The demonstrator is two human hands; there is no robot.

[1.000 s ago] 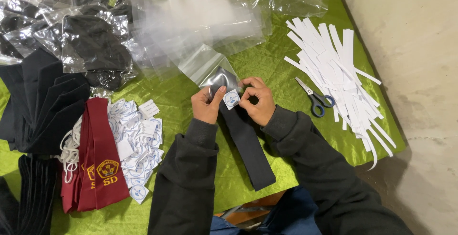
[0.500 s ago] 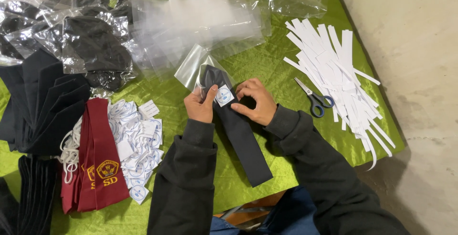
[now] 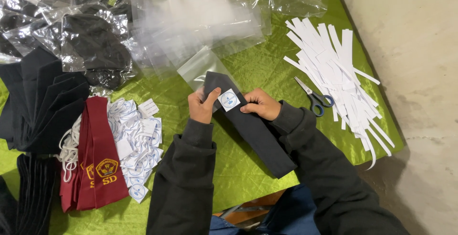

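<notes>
A long dark necktie (image 3: 257,135) lies slanted across the green cloth (image 3: 238,168), its pointed end toward a clear plastic bag (image 3: 202,68). A small white square label with a blue round emblem (image 3: 229,100) sits on the tie near that end. My left hand (image 3: 202,105) holds the tie's left edge, thumb beside the label. My right hand (image 3: 260,104) grips the tie's right edge, fingers touching the label's side.
White paper strips (image 3: 334,68) and blue-handled scissors (image 3: 315,96) lie at the right. A heap of white labels (image 3: 136,139), maroon ties (image 3: 98,158) and dark ties (image 3: 43,101) lie at the left. Bagged dark items (image 3: 90,44) and empty clear bags (image 3: 205,20) fill the back.
The tie has slid further up toward the clear bag, and both hands moved up with it. The label stays under my fingers.
</notes>
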